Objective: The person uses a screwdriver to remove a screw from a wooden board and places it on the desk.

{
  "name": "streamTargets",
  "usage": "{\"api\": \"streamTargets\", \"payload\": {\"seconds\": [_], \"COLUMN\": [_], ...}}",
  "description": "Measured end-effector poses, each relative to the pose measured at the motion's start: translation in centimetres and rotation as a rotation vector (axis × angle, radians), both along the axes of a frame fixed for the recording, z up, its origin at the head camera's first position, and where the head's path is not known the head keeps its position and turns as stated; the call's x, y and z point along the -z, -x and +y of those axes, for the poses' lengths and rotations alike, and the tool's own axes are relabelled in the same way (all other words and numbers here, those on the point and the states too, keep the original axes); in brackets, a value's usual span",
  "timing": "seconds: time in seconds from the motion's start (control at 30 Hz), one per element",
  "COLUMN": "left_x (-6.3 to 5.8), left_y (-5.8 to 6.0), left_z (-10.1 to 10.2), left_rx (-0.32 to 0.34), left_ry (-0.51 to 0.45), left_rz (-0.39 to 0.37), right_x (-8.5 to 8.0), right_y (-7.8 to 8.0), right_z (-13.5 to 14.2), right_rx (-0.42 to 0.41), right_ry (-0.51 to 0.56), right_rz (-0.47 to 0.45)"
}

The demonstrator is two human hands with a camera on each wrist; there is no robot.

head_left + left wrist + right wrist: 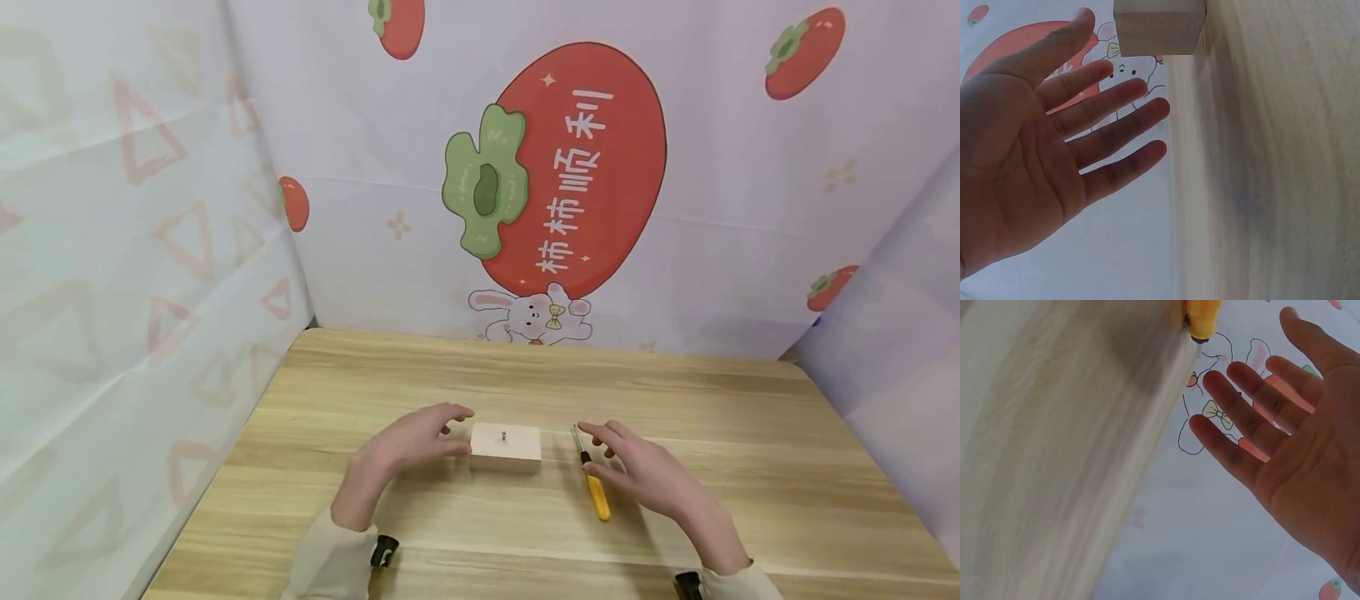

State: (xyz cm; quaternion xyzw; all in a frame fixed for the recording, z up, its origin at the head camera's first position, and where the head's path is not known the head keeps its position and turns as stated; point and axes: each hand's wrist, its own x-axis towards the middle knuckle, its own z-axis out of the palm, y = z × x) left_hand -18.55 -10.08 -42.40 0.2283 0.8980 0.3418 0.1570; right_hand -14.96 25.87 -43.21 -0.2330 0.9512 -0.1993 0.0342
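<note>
A pale wooden block (506, 450) lies on the table with a small metal screw (504, 436) standing up from its top. Just left of the block is my left hand (408, 437), fingers spread and holding nothing. The left wrist view shows its bare palm (1022, 150) beside the block's end (1160, 31). To the right of the block lies a screwdriver (597, 496) with a yellow handle, its thin shaft pointing away. My right hand (645, 471) hovers close beside it, its fingers loosely extended. In the right wrist view its palm is bare, near the yellow handle (1202, 319).
The wood-grain table (450, 367) runs back to a white cloth backdrop (360, 275) with a large red persimmon print. A patterned cloth wall (150, 292) borders the left side, and another cloth (900, 333) hangs at the right.
</note>
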Motion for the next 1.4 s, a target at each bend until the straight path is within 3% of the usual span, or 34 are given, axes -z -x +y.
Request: {"api": "streamTargets", "payload": {"seconds": [0.3,0.6,0.9,1.13,1.4], "left_x": [1.3,2.3,2.2,2.1,2.2], "left_y": [-0.1,0.0,0.1,-0.1,-0.2], "left_z": [0.0,1.1,1.5,1.8,1.9], "left_rx": [0.021,0.023,0.015,-0.006,-0.028], "left_ry": [-0.057,-0.048,-0.022,0.042,0.058], "left_rz": [0.000,0.025,0.039,0.107,0.092], "right_x": [0.0,0.2,0.4,0.5,0.6], "right_y": [-1.1,-1.7,-1.7,-1.6,-1.7], "right_z": [0.7,0.9,1.0,0.9,0.5], "right_rx": [-0.059,-0.091,-0.110,-0.116,-0.114], "right_ry": [-0.002,0.017,0.034,0.018,0.019], "right_rz": [-0.040,-0.087,-0.112,-0.125,-0.149]}}
